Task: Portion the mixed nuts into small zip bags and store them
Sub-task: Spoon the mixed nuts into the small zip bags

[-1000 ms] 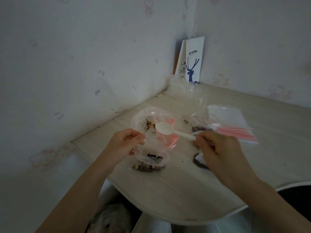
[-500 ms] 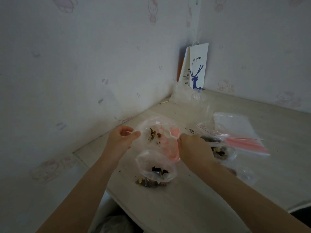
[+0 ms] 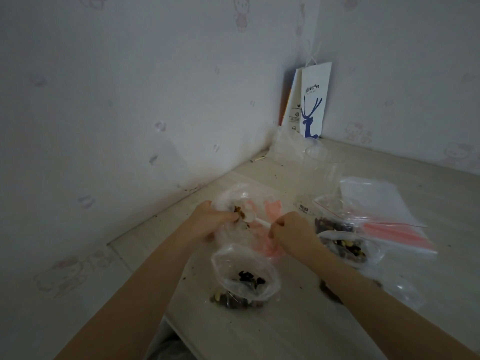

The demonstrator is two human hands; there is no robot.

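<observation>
A person's left hand grips the rim of the nut bag; the right hand pinches a white plastic spoon dipped inside. At 6 o'clock, an open zip bag holds nuts.

Wallpaper was pale grey-white, scattered with faint pink cartoon-cat figures and small lilac smudges. Desk showed a washed-out light wood grain, speckled with dark crumbs. Paper bag in the corner was white, with a blue antlered deer and blue lettering; an orange edge showed behind it. Big bag was clear with blotches of pink print, brown and yellowish nuts inside. Spoon was white. Small zip bag was clear; its nuts ran black, dark brown and tan. Filled bag held purple-brown and pale yellow pieces. Stack of empty zip bags was clear, with a pink-red band. Barcode label was white with black bars.
</observation>
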